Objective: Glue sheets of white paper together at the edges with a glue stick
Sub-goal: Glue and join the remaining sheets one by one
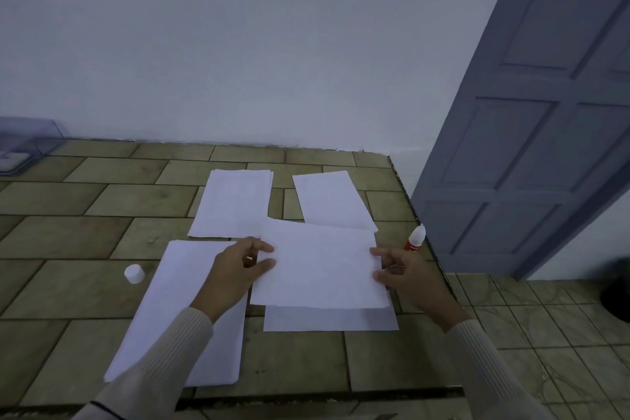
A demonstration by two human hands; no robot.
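The top sheet (320, 269) is held at both side edges, just above the tiled table (61, 286). Its left edge is pinched between thumb and fingers of the left hand (238, 269). Its right edge is pinched the same way by the right hand (405, 276), with the fingers curled onto the margin. Under it a second sheet (330, 320) is seen, only its near strip showing, so the two are judged to be mid-alignment for joining. Whether glue is laid along any edge cannot be told.

The glue stick (416, 238) is stood upright just beyond the right hand, close to the table's right-hand edge. A white cap (134, 273) is left well apart from it, beside the near stack (191, 317). A far stack (235, 204) and a far sheet (332, 201) are laid behind.

Now the risks. If the top sheet is lowered askew, the edges could be bonded crooked, and peeling them apart could tear the paper. Its far edge is seen across the far sheet's near corner, so that sheet could be caught by any stray glue. The glue stick could be knocked to the floor by a careless right wrist. If the cap belongs to that stick, the glue could be dried out by the open air.
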